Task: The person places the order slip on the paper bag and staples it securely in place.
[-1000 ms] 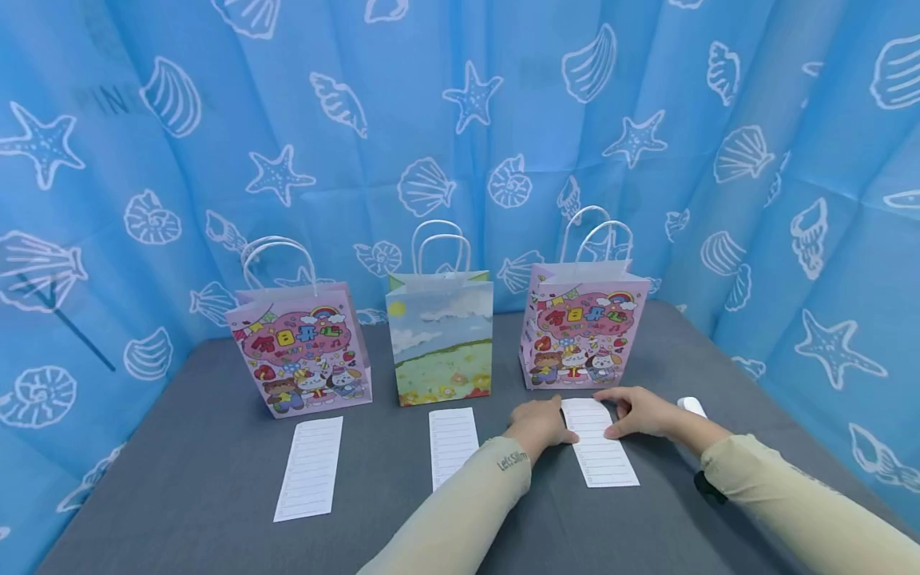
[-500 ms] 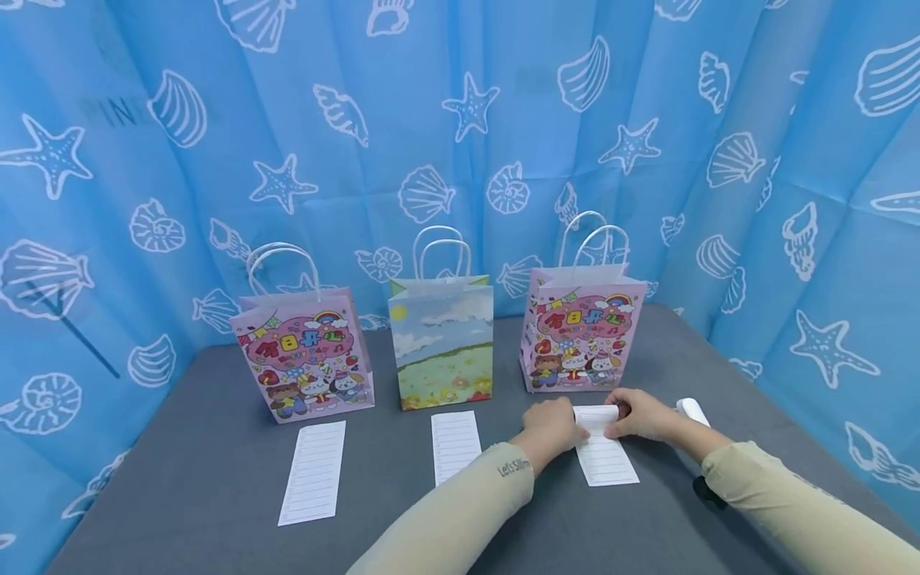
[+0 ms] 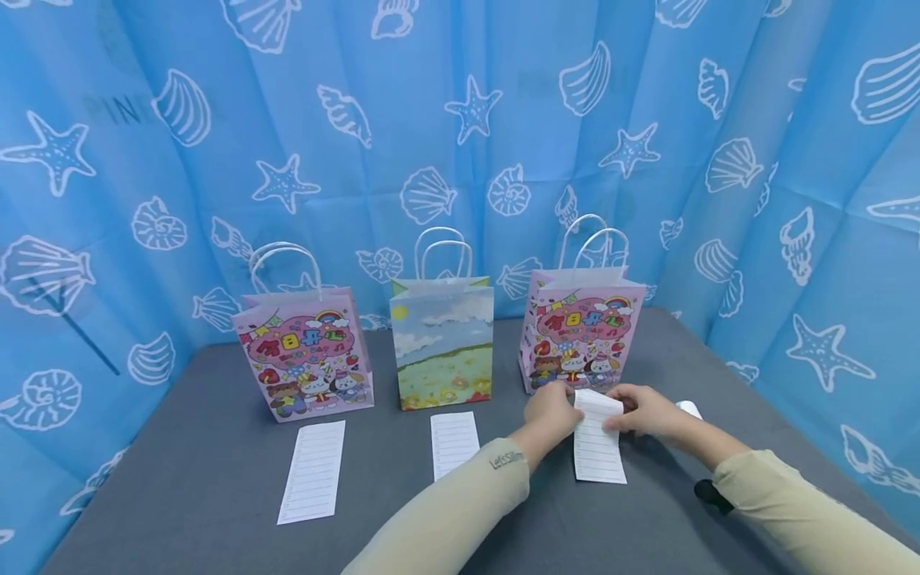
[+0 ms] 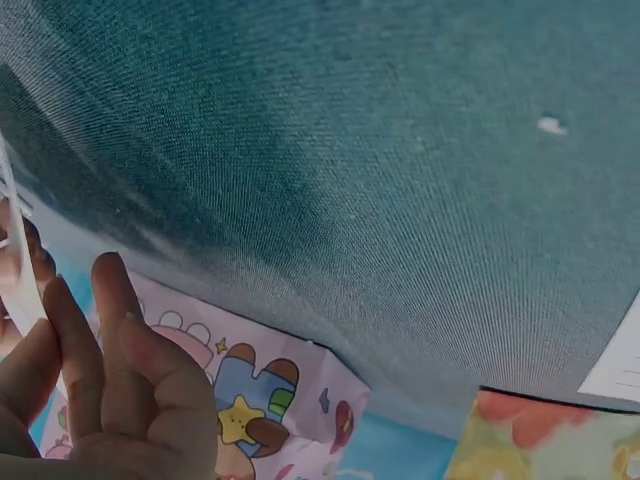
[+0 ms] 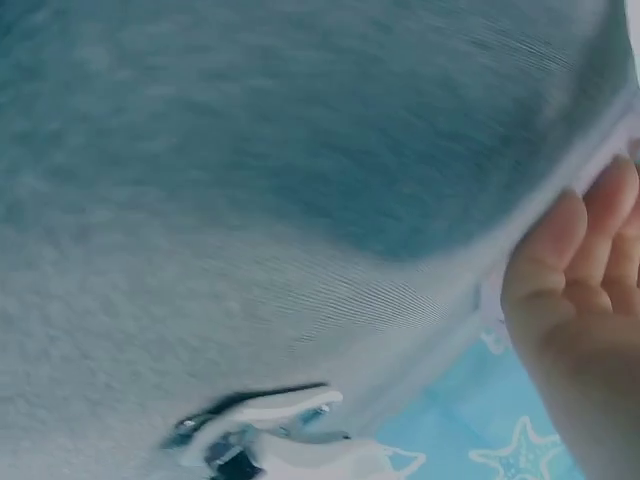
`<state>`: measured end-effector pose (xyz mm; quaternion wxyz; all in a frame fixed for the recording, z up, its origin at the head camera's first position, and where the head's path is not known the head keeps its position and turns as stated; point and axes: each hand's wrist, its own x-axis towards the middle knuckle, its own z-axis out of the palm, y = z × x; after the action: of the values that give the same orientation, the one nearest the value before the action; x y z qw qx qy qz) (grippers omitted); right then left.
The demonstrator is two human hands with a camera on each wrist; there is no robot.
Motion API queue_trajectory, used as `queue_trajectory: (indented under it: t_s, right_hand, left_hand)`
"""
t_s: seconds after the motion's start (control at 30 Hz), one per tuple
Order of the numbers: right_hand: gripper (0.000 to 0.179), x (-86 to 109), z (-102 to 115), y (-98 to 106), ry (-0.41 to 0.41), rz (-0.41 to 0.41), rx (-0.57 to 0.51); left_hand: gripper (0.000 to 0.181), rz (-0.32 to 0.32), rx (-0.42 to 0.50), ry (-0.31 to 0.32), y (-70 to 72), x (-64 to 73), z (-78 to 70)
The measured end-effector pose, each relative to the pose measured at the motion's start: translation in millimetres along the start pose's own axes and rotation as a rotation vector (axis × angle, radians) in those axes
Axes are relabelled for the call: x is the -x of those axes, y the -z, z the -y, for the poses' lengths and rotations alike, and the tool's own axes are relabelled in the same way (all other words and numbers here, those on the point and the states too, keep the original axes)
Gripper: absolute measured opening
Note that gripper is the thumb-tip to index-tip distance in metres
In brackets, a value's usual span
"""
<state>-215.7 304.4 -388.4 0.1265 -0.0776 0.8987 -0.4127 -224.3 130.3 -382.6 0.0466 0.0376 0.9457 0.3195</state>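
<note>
A white ruled paper slip [image 3: 598, 447] with small checkboxes is held between both hands, raised at its top end, in front of the right pink gift bag [image 3: 578, 331]. My left hand [image 3: 552, 417] pinches its upper left edge between thumb and fingers. In the left wrist view, the left hand [image 4: 130, 385] shows the slip [image 4: 28, 290] edge-on between its thumb and fingers. On the opposite edge, my right hand [image 3: 647, 414] pinches the slip with thumb and index finger. The right wrist view catches the right hand [image 5: 585, 270] from the side.
Another pink gift bag [image 3: 305, 355] and a meadow-print bag [image 3: 444, 343] stand left along the back. Two ruled slips lie before them, the left slip [image 3: 312, 471] and the middle slip [image 3: 454, 443]. A white stapler-like object [image 5: 290, 440] lies beyond the right hand. Blue curtains surround the grey table.
Half a second ago the slip's top was bent over towards the person; now it stands lifted and straighter. Its lower end has shifted slightly left. Both hands keep their grip on it.
</note>
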Motion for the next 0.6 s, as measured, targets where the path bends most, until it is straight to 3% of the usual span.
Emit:
queue_trajectory:
  t_s: [0.23,0.37,0.6]
  right_hand:
    - [0.052,4.4,12.2,8.7,-0.065,0.026,-0.151]
    - [0.053,4.5,21.1,8.8,-0.090,-0.027,-0.219]
    - [0.050,6.3,34.6,8.9,-0.094,-0.147,-0.231]
  left_hand:
    - [0.033,0.026,0.042,0.004,5.8,7.9,-0.1]
    - [0.031,0.018,0.059,-0.021,10.0,13.9,-1.1]
    - [0.024,0.010,0.119,-0.037,18.8,17.8,-3.1]
